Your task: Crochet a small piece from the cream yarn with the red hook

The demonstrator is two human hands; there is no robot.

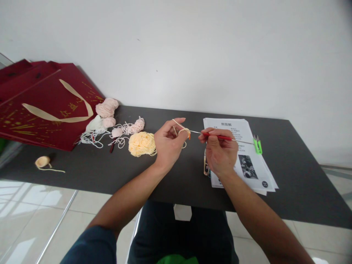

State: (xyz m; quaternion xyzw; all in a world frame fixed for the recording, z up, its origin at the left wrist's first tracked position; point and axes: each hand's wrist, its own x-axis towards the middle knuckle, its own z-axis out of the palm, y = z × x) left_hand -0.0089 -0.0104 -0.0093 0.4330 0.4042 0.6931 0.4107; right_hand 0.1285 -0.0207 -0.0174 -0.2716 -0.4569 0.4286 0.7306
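My left hand (171, 143) pinches a small piece of cream crochet work (184, 131), and a strand of yarn runs up over its raised index finger. An orange bit, perhaps a stitch marker, shows at the edge of the piece. In my right hand (222, 150) is a crochet hook (220, 137) with a red grip, held near its middle. Its metal tip points left and reaches the yarn by my left fingers. Just left of my left hand lies a pale yellow ball of yarn (142, 143) on the dark table.
Printed sheets (249, 168) lie under my right hand, with green thread snips (257, 144) on them. Pink yarn balls (107, 107) and tangled white yarn (95, 126) sit beside dark red paper bags (49, 106) at left. A small cream crocheted piece (42, 161) rests near the front edge.
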